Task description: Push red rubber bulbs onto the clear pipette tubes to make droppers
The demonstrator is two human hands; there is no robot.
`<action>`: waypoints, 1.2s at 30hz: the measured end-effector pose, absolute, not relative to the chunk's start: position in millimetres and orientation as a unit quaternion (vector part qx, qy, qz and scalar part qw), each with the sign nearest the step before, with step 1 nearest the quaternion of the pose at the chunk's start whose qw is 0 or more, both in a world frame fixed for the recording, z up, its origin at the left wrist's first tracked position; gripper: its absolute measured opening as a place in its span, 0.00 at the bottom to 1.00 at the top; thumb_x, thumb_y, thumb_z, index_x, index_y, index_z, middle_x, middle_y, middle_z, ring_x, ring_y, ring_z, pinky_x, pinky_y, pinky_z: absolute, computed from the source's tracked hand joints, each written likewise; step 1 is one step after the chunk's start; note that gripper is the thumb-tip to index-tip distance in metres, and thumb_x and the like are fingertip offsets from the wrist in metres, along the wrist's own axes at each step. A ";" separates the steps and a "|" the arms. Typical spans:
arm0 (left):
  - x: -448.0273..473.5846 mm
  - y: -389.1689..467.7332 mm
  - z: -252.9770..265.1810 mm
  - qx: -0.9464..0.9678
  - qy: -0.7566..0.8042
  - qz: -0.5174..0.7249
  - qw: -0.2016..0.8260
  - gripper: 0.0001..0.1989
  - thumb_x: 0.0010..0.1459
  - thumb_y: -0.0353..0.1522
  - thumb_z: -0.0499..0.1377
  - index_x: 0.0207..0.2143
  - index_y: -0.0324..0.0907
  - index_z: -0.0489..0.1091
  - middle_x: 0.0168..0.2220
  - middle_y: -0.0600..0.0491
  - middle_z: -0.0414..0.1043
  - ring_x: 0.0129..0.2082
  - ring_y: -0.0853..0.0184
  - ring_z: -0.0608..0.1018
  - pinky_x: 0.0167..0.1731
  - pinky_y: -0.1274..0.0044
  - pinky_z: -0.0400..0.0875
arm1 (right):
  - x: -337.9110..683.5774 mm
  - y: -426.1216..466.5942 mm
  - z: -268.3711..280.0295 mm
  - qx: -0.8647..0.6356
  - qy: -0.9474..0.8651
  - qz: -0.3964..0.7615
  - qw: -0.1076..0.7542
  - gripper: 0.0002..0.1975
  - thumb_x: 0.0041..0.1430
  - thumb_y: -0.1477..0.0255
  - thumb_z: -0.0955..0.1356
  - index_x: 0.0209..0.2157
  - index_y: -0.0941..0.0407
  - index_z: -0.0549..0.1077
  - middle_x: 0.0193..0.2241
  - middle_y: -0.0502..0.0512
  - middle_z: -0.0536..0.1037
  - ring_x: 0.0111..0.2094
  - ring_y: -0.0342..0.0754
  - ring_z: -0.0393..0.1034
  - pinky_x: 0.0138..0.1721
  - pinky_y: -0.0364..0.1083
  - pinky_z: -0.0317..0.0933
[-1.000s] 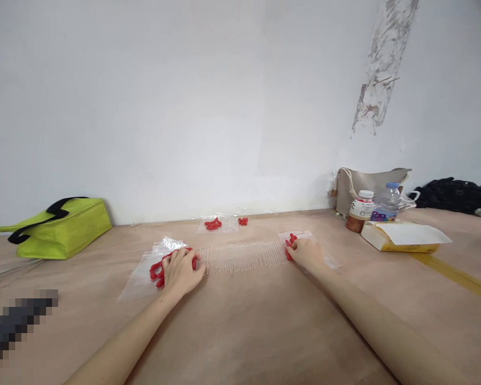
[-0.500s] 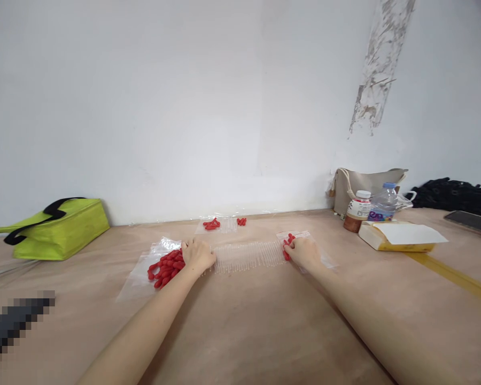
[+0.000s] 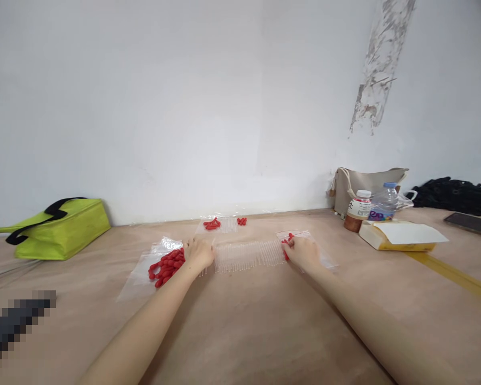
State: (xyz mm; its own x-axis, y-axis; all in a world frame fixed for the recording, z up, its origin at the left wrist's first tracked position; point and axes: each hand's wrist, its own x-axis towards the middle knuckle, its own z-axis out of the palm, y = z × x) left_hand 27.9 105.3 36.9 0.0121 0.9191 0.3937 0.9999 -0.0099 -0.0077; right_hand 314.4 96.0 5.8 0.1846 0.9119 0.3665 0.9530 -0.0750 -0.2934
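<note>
Two clear plastic bags lie on the brown-covered table, one by each hand. On the left bag is a pile of knobbly red pieces. My left hand rests between this pile and a row of thin clear sticks, its fingers curled down and their tips hidden. At the row's right end, my right hand closes its thumb and fingers by a few small red pieces on the right bag. What either hand grips is too hidden to make out.
Farther back lie a clear packet and two red clusters. A lime-green bag stands left. At right are a brown drink bottle, a water bottle, a tissue pack, a beige bag and a phone.
My right fingers have shifted very slightly at the small red pieces. My left hand stays in almost the same spot, and the things on the table keep their places.
</note>
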 end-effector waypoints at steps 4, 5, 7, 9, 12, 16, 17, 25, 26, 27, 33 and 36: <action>32.4 77.5 39.8 -0.758 -0.615 -0.169 0.135 0.14 0.58 0.33 0.44 0.31 0.38 0.67 0.37 0.42 0.70 0.39 0.54 0.70 0.37 0.65 0.58 | 296.2 85.4 2.1 -0.606 -0.701 -0.005 0.376 0.12 0.55 0.65 0.60 0.27 0.57 0.68 0.29 0.54 0.72 0.33 0.45 0.66 0.33 0.43 0.55; 33.1 69.2 37.6 -0.777 -0.591 -0.173 0.130 0.13 0.59 0.33 0.43 0.32 0.39 0.66 0.35 0.46 0.70 0.38 0.58 0.70 0.38 0.67 0.58 | 289.4 81.0 0.5 -0.566 -0.720 0.028 0.402 0.10 0.54 0.65 0.61 0.27 0.57 0.68 0.27 0.53 0.72 0.30 0.44 0.65 0.32 0.42 0.56; 33.4 53.9 29.6 -0.812 -0.542 -0.181 0.116 0.11 0.60 0.32 0.43 0.33 0.41 0.63 0.31 0.52 0.71 0.33 0.65 0.71 0.41 0.70 0.56 | 274.8 70.2 -2.7 -0.503 -0.750 0.101 0.417 0.08 0.54 0.67 0.62 0.29 0.57 0.68 0.25 0.51 0.71 0.27 0.42 0.64 0.29 0.41 0.56; 31.9 42.7 18.6 -0.845 -0.481 -0.214 0.100 0.10 0.60 0.30 0.43 0.32 0.42 0.62 0.29 0.55 0.71 0.29 0.68 0.71 0.45 0.69 0.53 | 261.6 58.2 -4.9 -0.452 -0.770 0.154 0.423 0.10 0.54 0.69 0.63 0.37 0.58 0.67 0.27 0.51 0.70 0.26 0.42 0.63 0.28 0.41 0.58; 28.6 35.1 3.9 -0.858 -0.425 -0.277 0.083 0.09 0.60 0.29 0.44 0.35 0.42 0.63 0.31 0.54 0.72 0.30 0.68 0.72 0.46 0.67 0.51 | 248.7 43.1 -6.6 -0.384 -0.804 0.181 0.416 0.13 0.55 0.72 0.62 0.43 0.57 0.68 0.30 0.53 0.69 0.31 0.43 0.64 0.34 0.43 0.59; 27.1 33.8 -2.2 -0.867 -0.393 -0.293 0.089 0.13 0.58 0.25 0.45 0.43 0.44 0.64 0.37 0.53 0.73 0.35 0.67 0.73 0.47 0.68 0.50 | 244.1 34.7 -9.2 -0.352 -0.817 0.200 0.410 0.10 0.57 0.73 0.60 0.36 0.55 0.71 0.32 0.53 0.68 0.34 0.43 0.63 0.37 0.43 0.59; 27.2 33.7 -2.0 -0.870 -0.388 -0.291 0.091 0.14 0.58 0.24 0.46 0.43 0.44 0.65 0.37 0.53 0.73 0.36 0.67 0.74 0.47 0.68 0.50 | 244.1 34.4 -10.1 -0.354 -0.816 0.202 0.410 0.10 0.57 0.73 0.60 0.37 0.55 0.71 0.32 0.53 0.68 0.34 0.43 0.63 0.37 0.43 0.59; 28.4 32.3 -2.5 -0.880 -0.375 -0.282 0.081 0.16 0.57 0.23 0.44 0.42 0.45 0.66 0.37 0.51 0.73 0.36 0.67 0.73 0.47 0.67 0.52 | 244.5 36.2 -13.3 -0.343 -0.817 0.208 0.414 0.10 0.57 0.72 0.61 0.38 0.54 0.71 0.32 0.53 0.68 0.34 0.43 0.63 0.36 0.43 0.59; 28.4 32.4 -2.7 -0.881 -0.372 -0.282 0.081 0.16 0.58 0.23 0.44 0.42 0.45 0.66 0.37 0.51 0.73 0.36 0.67 0.73 0.47 0.67 0.51 | 244.4 35.9 -13.2 -0.340 -0.818 0.209 0.415 0.10 0.57 0.72 0.61 0.38 0.54 0.71 0.32 0.53 0.68 0.34 0.43 0.63 0.36 0.43 0.59; 28.4 32.5 -2.9 -0.881 -0.370 -0.283 0.081 0.16 0.58 0.23 0.44 0.42 0.45 0.66 0.37 0.51 0.72 0.36 0.67 0.73 0.47 0.67 0.51 | 244.2 35.6 -12.9 -0.336 -0.818 0.211 0.415 0.10 0.57 0.71 0.61 0.38 0.55 0.71 0.32 0.53 0.68 0.34 0.43 0.63 0.36 0.43 0.59; 27.5 34.3 -5.9 -0.890 -0.352 -0.283 0.068 0.16 0.58 0.24 0.44 0.45 0.45 0.64 0.39 0.51 0.72 0.36 0.68 0.73 0.45 0.68 0.52 | 243.4 36.4 -12.7 -0.339 -0.820 0.205 0.413 0.07 0.54 0.71 0.64 0.34 0.55 0.72 0.29 0.51 0.71 0.31 0.42 0.64 0.33 0.41 0.59; 27.2 35.5 -8.0 -0.895 -0.337 -0.286 0.058 0.16 0.58 0.24 0.45 0.45 0.45 0.64 0.39 0.51 0.73 0.36 0.68 0.73 0.44 0.69 0.53 | 243.8 37.7 -14.5 -0.328 -0.823 0.204 0.417 0.08 0.55 0.73 0.63 0.36 0.54 0.72 0.29 0.50 0.73 0.32 0.42 0.65 0.34 0.41 0.58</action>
